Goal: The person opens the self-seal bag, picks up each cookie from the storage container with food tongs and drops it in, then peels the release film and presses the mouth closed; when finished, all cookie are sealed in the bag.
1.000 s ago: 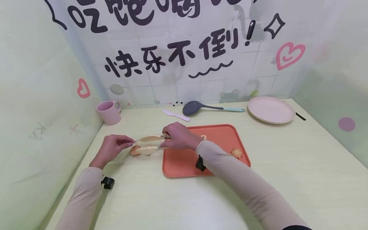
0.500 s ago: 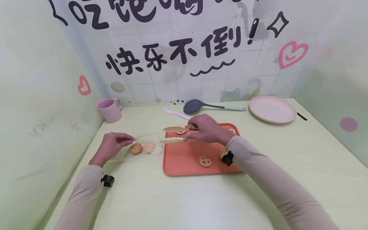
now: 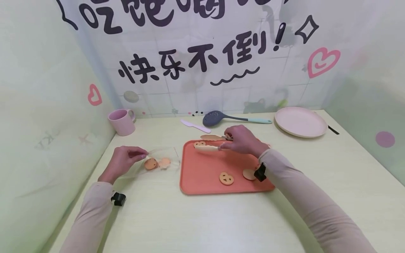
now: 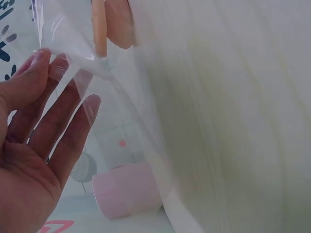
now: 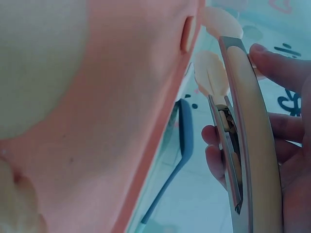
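Note:
My left hand (image 3: 121, 162) pinches the edge of a clear plastic bag (image 4: 68, 31) between thumb and fingertips. Inside it lie a brown round cookie (image 3: 151, 163) and a paler cookie (image 3: 164, 162). My right hand (image 3: 243, 140) grips metal tongs with cream tips (image 5: 257, 136). The tongs' arms are apart with nothing between them, over the far left part of an orange tray (image 3: 200, 175). On that tray lie a pretzel-shaped cookie (image 3: 226, 178) near the front, a pale round cookie (image 3: 249, 174) beside my right wrist, and another pretzel-shaped cookie (image 3: 199, 143) partly behind the tongs.
Along the back of the table stand a pink mug (image 3: 121, 123), a lilac knife (image 3: 195, 125), a dark slotted skimmer (image 3: 213, 118) and a pink plate (image 3: 300, 121). A thin black stick (image 3: 333, 130) pokes out beside the plate. A printed cloth backdrop rises behind.
My right hand has drawn the tongs out of the bag and moved right and back, over the tray. The left hand keeps its pinch on the bag and has barely moved.

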The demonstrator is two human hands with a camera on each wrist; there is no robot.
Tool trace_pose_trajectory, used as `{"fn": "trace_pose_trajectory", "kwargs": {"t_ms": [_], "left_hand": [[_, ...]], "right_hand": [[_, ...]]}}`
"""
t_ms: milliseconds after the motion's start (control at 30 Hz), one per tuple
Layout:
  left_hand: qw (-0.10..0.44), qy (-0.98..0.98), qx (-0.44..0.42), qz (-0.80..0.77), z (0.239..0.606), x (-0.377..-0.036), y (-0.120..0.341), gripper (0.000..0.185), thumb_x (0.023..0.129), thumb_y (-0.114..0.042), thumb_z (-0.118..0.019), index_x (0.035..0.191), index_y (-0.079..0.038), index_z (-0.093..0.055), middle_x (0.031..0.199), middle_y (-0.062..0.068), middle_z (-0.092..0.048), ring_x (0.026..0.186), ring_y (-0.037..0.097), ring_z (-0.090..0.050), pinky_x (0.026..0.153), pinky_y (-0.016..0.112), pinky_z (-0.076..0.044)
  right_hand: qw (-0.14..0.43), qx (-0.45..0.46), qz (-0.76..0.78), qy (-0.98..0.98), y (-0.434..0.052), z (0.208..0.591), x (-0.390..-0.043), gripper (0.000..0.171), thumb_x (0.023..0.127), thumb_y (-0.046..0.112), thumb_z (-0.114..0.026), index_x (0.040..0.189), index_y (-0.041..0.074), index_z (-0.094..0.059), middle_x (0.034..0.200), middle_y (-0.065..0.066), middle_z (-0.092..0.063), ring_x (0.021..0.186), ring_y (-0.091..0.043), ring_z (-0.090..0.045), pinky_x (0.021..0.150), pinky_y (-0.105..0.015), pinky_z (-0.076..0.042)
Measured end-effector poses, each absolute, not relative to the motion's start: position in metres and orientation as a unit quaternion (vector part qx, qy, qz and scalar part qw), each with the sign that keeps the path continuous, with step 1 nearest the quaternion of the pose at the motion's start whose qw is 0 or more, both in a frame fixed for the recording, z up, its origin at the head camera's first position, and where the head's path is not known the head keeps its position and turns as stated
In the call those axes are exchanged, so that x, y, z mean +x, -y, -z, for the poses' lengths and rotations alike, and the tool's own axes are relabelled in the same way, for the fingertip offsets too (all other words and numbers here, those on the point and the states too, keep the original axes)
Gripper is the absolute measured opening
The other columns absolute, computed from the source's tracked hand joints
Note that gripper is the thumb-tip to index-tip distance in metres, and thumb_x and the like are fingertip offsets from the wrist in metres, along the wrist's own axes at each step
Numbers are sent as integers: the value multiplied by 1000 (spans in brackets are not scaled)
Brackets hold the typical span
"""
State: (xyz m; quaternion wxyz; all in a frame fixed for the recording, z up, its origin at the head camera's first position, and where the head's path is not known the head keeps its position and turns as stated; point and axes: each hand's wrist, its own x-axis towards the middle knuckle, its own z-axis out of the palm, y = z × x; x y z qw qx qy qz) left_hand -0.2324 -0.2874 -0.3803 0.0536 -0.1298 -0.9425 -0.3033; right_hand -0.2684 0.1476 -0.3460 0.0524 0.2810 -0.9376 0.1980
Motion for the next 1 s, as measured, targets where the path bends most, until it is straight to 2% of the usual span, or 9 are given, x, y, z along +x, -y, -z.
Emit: {"fn": "trace_pose_trajectory", "kwargs": {"t_ms": [400, 700, 1000], "left_hand": [[53, 942, -128, 305, 380, -233, 287, 14, 91, -13, -74, 104, -12, -79, 101, 9, -79, 92, 21, -75, 75, 16, -54], [47, 942, -121, 308, 379, -234, 286, 14, 92, -14, -74, 105, -13, -79, 102, 9, -79, 93, 21, -75, 76, 16, -53], [41, 940, -121, 316, 382, -233, 286, 15, 92, -14, -73, 105, -12, -79, 102, 9, -79, 94, 21, -75, 77, 16, -54]], "right_hand": [[60, 283, -203, 936, -155, 350, -268, 48, 82, 39, -82, 65, 10, -47, 59, 6, -29, 59, -11, -30, 59, -28, -24], [35, 279, -205, 938, -155, 350, -267, 50, 84, 40, -81, 65, 13, -44, 60, 5, -27, 59, -11, -27, 59, -28, -24], [21, 277, -199, 940, -153, 351, -267, 40, 84, 38, -81, 69, 14, -54, 61, 5, -34, 60, -12, -34, 59, -28, -27]]}}
